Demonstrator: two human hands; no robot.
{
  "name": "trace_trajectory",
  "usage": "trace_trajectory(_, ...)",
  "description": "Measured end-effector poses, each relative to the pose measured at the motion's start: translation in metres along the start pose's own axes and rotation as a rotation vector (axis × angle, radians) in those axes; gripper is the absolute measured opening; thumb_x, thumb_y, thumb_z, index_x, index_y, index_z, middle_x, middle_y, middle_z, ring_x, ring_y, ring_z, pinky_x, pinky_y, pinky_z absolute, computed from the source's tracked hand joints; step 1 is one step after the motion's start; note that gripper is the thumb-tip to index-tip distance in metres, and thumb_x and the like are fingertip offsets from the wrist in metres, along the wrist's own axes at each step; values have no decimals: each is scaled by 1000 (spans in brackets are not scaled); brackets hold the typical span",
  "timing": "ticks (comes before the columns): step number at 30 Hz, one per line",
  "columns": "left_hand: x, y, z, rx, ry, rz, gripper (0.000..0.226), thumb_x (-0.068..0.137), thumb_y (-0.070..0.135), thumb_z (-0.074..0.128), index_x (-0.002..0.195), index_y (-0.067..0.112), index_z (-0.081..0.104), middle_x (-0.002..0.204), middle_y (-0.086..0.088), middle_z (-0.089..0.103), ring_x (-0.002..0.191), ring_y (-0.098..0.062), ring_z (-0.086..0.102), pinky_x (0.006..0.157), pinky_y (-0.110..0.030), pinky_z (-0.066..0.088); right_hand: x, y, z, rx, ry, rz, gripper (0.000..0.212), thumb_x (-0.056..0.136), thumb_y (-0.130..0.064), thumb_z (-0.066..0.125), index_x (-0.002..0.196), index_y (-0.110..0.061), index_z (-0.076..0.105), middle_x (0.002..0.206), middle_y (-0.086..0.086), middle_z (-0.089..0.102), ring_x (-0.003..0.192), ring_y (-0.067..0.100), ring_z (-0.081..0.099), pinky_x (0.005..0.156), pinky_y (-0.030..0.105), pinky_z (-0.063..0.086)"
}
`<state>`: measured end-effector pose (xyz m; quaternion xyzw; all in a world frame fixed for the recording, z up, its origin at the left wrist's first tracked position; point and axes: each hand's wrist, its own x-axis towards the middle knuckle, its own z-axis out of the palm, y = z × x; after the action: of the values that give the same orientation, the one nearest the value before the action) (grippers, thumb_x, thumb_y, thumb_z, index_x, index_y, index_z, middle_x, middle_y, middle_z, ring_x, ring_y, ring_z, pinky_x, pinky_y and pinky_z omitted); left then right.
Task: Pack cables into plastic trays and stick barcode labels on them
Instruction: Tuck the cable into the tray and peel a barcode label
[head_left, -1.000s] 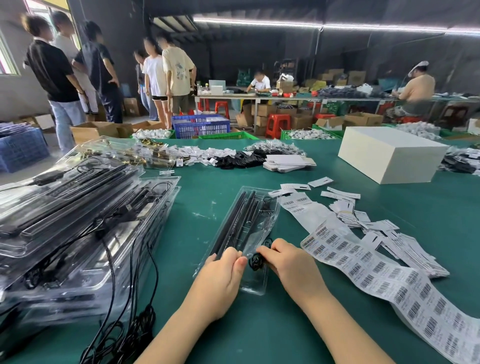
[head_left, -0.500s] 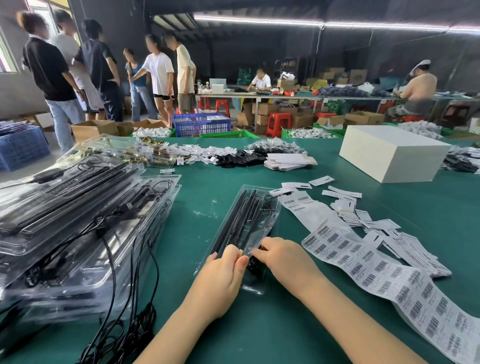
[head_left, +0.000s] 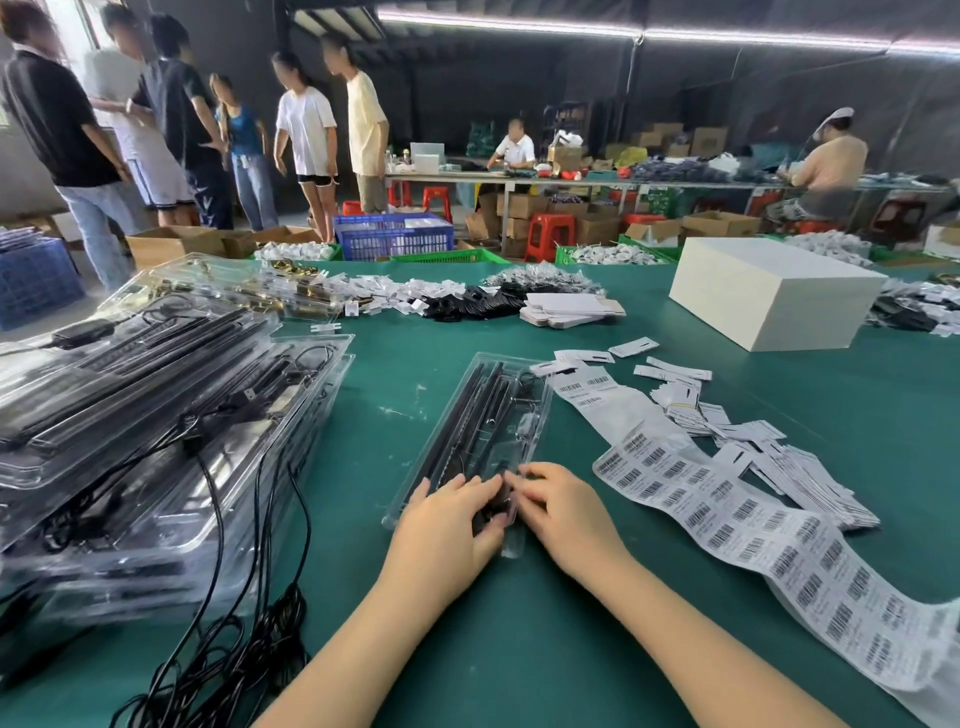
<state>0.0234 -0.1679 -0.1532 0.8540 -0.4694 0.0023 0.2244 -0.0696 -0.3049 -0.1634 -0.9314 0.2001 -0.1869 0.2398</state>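
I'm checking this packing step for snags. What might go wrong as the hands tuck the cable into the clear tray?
1. The black cable bunched between the left hand and right hand may spring out of the clear tray.
2. The barcode label strip lies close beside the right hand; it might get dragged or creased.

One clear tray (head_left: 470, 431) is seen at the middle of the table (head_left: 519, 649), with two hands on its near end. One white box (head_left: 774, 299) is set toward the far right edge. Two label strips (head_left: 769, 540) are laid out at the right edge.
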Motion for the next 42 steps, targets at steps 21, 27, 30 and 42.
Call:
trace_trajectory(21, 22, 13, -11, 239, -156, 18, 40, 99, 44, 42, 133, 26, 51, 123, 1, 63, 125, -24, 49, 93, -38, 46, -19, 151, -169, -624, -208, 778, 43, 101, -37, 42, 137, -15, 52, 144, 10, 49, 128, 32, 47, 100, 35, 43)
trace_trajectory(27, 22, 13, -12, 281, -215, 35, 45, 99, 51, 37, 131, 22, 49, 123, -2, 59, 122, -24, 47, 92, -37, 41, -34, 169, -174, -511, 99, 802, 37, 95, -29, 57, 128, -13, 62, 129, 13, 62, 116, 36, 56, 90, 38, 47)
trace_trajectory(30, 20, 13, -12, 281, -199, 37, 44, 98, 51, 37, 128, 22, 50, 122, -2, 59, 120, -23, 47, 92, -36, 40, -36, 171, -176, -520, 108, 835, 26, 96, -22, 54, 115, -16, 71, 119, 11, 67, 105, 35, 60, 76, 32, 47)
trace_trajectory(42, 18, 2, -3, 174, -135, 33, 59, 96, 57, 38, 147, 28, 36, 146, 3, 45, 143, -21, 27, 110, -35, 29, -47, 169, -197, -278, 222, 938, 37, 86, -39, 69, 109, -11, 73, 118, 15, 67, 105, 38, 57, 59, 30, 37)
